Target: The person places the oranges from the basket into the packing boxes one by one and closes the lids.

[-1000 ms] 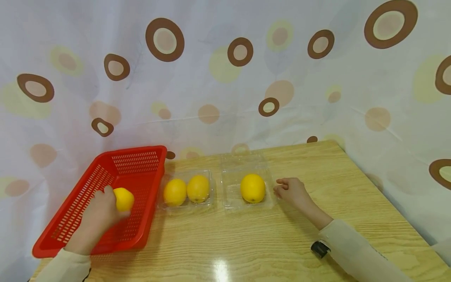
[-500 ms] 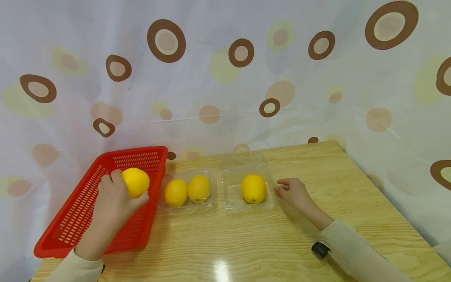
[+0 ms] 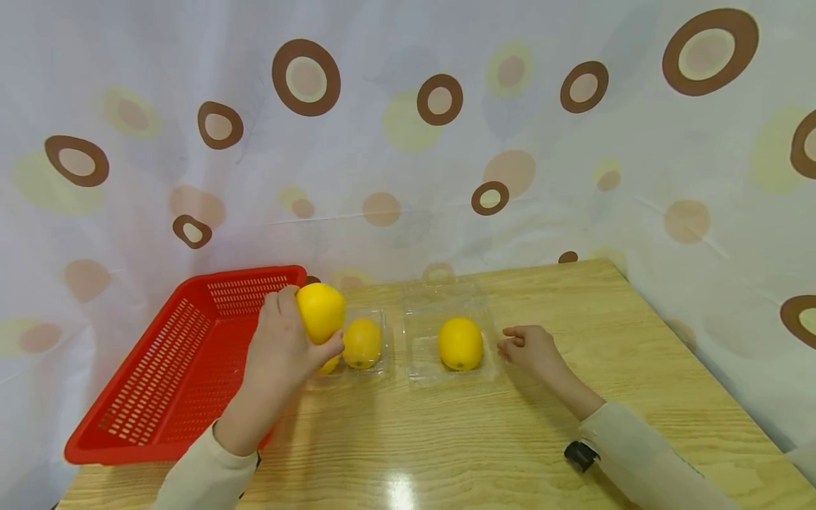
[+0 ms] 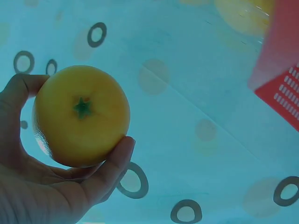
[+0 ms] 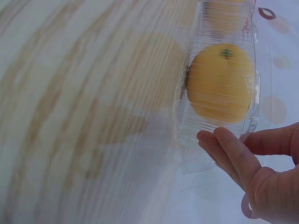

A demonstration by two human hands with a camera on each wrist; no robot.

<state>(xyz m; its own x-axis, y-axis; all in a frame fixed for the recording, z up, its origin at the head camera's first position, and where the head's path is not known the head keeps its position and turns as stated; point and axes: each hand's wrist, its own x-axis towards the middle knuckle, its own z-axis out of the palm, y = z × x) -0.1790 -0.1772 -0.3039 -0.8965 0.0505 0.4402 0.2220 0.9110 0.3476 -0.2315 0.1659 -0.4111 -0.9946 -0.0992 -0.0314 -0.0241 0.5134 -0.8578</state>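
My left hand (image 3: 279, 347) grips an orange (image 3: 321, 312) above the left clear plastic box. In the left wrist view, thumb and fingers curl around this orange (image 4: 81, 116), whose green star-shaped stem end faces the camera. Two more oranges sit in the left box (image 3: 384, 365); one is largely hidden behind the held fruit, the other orange (image 3: 363, 343) shows plainly. A single orange (image 3: 460, 344) lies in the right half of the open right box (image 3: 417, 365). At that box's right side, my right hand (image 3: 532, 350) pinches the rim between thumb and fingers, as the right wrist view suggests.
A red slotted basket (image 3: 181, 382) stands at the left of the wooden table (image 3: 446, 432), with no fruit visible in it. The right box's raised clear lid (image 3: 440, 292) leans toward the patterned curtain (image 3: 357, 163) behind.
Gripping the orange, my left hand has risen out of the red basket and travelled right, over the left box. My right hand has stayed beside the right box.
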